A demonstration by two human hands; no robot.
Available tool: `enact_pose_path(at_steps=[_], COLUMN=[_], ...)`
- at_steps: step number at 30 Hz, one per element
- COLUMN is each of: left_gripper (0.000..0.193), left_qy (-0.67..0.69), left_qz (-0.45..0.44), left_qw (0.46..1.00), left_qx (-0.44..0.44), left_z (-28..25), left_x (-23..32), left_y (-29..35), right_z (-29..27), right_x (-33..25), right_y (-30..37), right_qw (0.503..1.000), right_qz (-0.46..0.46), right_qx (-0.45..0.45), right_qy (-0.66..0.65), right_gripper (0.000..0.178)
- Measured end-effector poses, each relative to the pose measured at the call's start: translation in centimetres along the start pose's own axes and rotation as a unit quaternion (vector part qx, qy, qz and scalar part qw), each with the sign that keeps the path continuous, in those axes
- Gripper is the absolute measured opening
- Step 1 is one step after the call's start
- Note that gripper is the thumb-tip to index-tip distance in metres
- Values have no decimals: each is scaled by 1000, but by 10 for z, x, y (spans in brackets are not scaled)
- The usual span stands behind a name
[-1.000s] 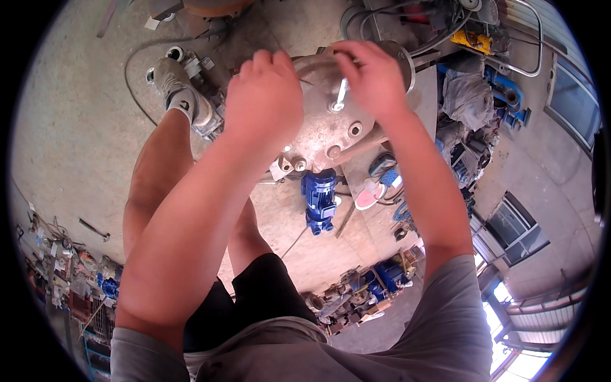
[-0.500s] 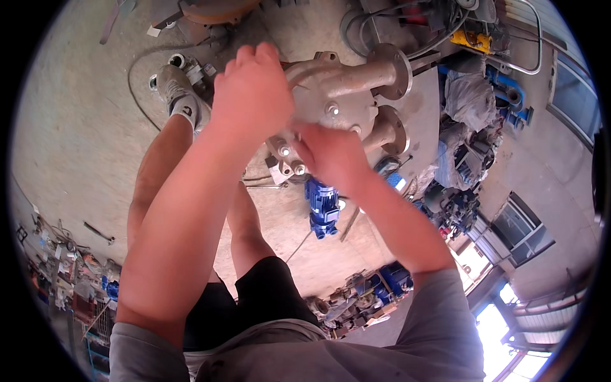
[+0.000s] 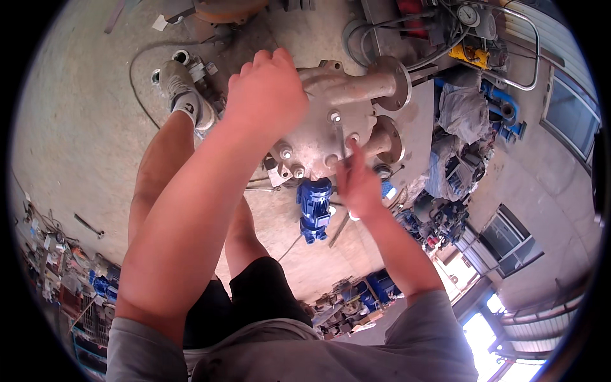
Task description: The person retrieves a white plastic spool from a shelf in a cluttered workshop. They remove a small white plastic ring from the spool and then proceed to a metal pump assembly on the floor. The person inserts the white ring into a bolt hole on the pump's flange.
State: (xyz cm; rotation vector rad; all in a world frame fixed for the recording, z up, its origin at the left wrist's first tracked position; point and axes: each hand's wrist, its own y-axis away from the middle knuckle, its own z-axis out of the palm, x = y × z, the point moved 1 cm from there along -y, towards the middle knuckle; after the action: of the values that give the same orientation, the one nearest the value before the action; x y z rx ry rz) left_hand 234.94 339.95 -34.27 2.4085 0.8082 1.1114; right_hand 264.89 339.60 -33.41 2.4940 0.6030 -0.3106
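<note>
A large beige cast-metal pump casing (image 3: 318,146) with two flanged pipe ends (image 3: 393,83) lies on the floor in front of me. My left hand (image 3: 267,95) is closed in a fist over its left side; whatever its fingers hold is hidden. My right hand (image 3: 359,184), smeared by motion, is at the casing's near right part with its index finger stretched out. A thin metal wrench (image 3: 340,137) runs from a bolt (image 3: 335,117) on the casing to this hand's fingers. More bolts (image 3: 286,154) show along the near left edge. A blue motor (image 3: 314,210) sits just nearer to me.
My shoe (image 3: 181,89) stands left of the casing, beside small metal fittings (image 3: 181,57). A cable (image 3: 137,95) curves across the floor. Plastic-wrapped parts (image 3: 468,105) and machinery (image 3: 449,213) line the wall on the right. A pressure gauge (image 3: 468,15) is at the far right.
My right hand has moved right and nearer to me, away from the left hand. The wrench now shows between the bolt and its fingers. My left fist has shifted slightly right.
</note>
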Motion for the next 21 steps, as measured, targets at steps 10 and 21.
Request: enact_pose_path(at_steps=[10,21], left_gripper=[45,45], left_qy=[-16,-59], left_qz=[-10,51], left_qw=[1000,970], left_qx=[22,-229], left_z=[7,13], left_x=[2,-6], left_y=[1,8], right_z=[-26,2], right_x=[-85,58], right_y=[-146,-78], right_qw=[987,973], right_qz=[-152,71], right_qx=[43,203], right_qy=[9,-86], right_gripper=[28,20])
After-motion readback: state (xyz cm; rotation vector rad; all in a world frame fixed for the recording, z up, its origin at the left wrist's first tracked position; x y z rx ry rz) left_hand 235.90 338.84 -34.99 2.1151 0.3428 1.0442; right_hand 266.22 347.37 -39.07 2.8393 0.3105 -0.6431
